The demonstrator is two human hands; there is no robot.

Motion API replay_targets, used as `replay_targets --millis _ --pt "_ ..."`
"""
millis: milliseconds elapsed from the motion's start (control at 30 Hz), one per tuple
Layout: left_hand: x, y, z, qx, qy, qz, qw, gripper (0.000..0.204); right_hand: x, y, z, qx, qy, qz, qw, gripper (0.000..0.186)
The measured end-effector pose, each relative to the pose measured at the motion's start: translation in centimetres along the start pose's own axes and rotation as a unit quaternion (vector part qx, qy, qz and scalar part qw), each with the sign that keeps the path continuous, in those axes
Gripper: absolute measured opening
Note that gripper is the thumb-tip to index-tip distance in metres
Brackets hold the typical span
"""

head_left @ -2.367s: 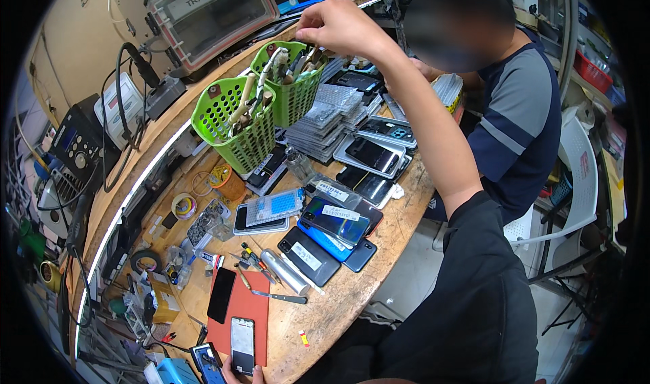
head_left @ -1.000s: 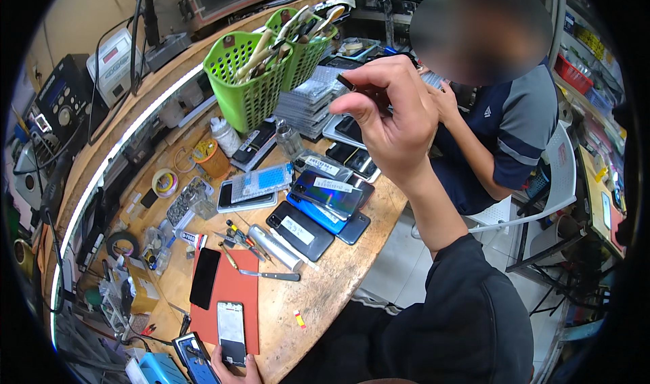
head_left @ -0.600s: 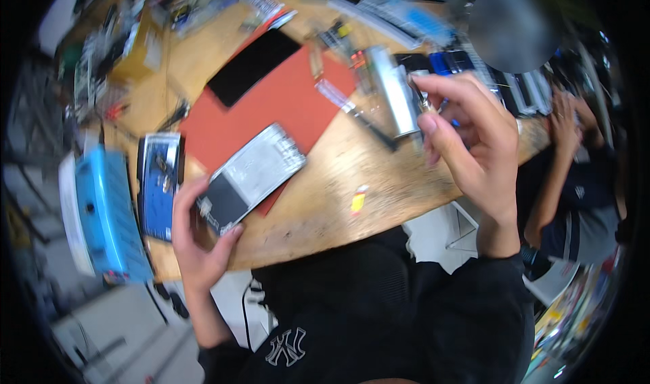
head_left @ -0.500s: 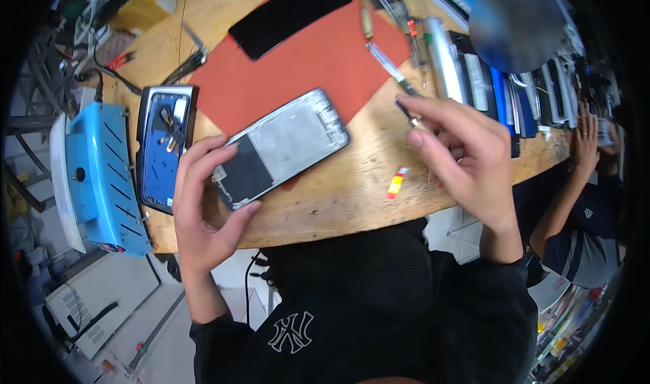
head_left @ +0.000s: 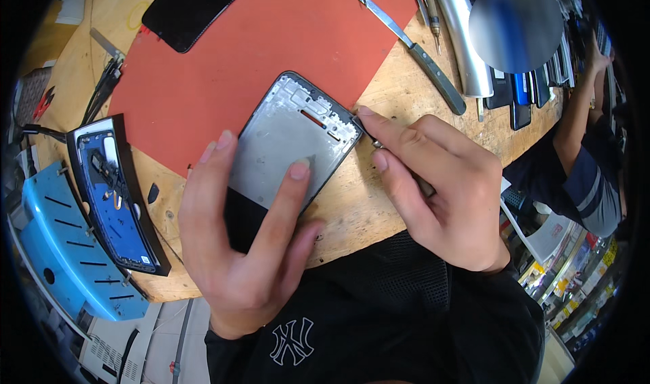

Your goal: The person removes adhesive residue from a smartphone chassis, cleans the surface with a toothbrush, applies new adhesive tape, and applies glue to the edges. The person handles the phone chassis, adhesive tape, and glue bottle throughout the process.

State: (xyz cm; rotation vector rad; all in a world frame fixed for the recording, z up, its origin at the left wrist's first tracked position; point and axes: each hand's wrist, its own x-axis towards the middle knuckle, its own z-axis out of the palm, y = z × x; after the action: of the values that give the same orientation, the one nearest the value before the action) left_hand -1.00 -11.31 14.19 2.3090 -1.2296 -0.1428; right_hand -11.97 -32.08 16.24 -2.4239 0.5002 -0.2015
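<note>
A phone frame [head_left: 271,155], bare grey metal with a black lower part, lies tilted partly on the red mat [head_left: 183,93] and partly on the wooden bench. My left hand [head_left: 237,269] steadies it, with the index finger flat on the metal, other fingers along the left edge and the thumb by the right edge. Pinched between thumb and index finger of my right hand [head_left: 450,188] is a slim metal tool [head_left: 376,142]. Its tip meets the frame's upper right corner; most of its shaft is hidden in the hand.
A black phone screen [head_left: 196,8] rests on the mat's far side. At the left stand a blue phone housing [head_left: 112,201] in a tray and a light-blue machine [head_left: 68,242]. A spatula knife [head_left: 433,76], a silver tube [head_left: 464,39] and several phones [head_left: 521,100] are at right, near another person [head_left: 575,147].
My right hand has brought the tool down to the frame's corner. The frame has turned more upright, and my left index finger now lies on it. My view has shifted.
</note>
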Motion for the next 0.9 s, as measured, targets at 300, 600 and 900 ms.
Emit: replay_targets --millis 300,600,900 --pt "0.6 1.1 0.5 0.032 0.012 -0.012 0.999 0.062 0.3 -0.9 -0.2 -0.012 -0.012 0.018 1.000 0.042" --pt "0.3 2.1 1.1 0.026 0.033 -0.045 0.998 0.059 0.8 -1.3 -1.1 -0.041 -0.041 0.019 0.998 0.041" --pt "0.1 2.1 1.3 0.023 0.041 -0.050 0.998 0.059 0.9 -2.1 -1.3 -0.083 -0.058 0.033 0.994 0.044"
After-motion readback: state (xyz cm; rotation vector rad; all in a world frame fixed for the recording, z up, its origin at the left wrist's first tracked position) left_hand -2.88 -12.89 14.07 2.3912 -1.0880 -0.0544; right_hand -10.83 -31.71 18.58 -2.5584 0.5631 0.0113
